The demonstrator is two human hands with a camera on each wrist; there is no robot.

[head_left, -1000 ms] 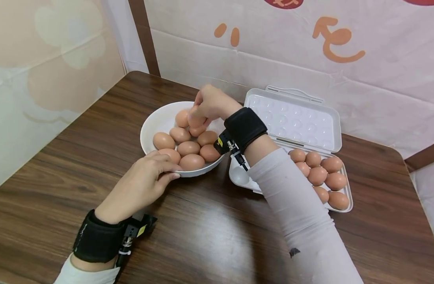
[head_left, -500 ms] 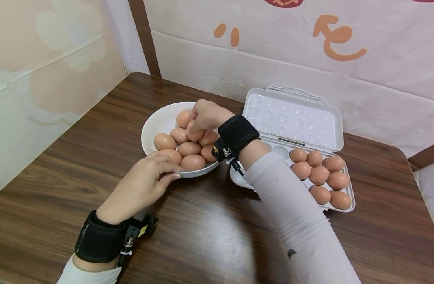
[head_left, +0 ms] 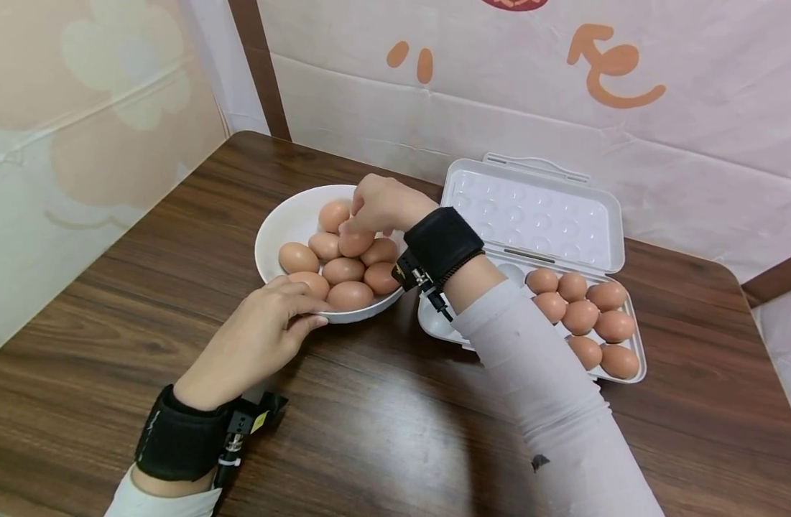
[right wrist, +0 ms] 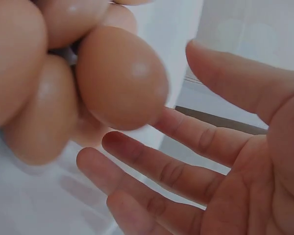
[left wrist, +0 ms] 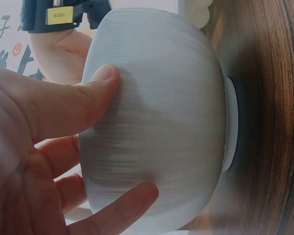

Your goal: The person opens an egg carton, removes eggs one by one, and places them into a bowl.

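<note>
The left hand (head_left: 256, 341) holds the near wall of the round white ceramic bowl (head_left: 285, 219), thumb and fingers spread flat against its outside, which appears to steady it on the dark wood-grain table (head_left: 382, 424). The right hand (head_left: 378, 205) hovers over the heap of brown eggs, fingers extended and holding nothing, its fingertips beside the topmost brown egg (head_left: 355, 243). The open white plastic egg carton (head_left: 537, 215) sits just right of the bowl; its near-left cells appear empty, though the forearm hides part of it.

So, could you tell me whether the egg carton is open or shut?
Open: the egg carton has its lid tilted back, exposing eggs.
</note>
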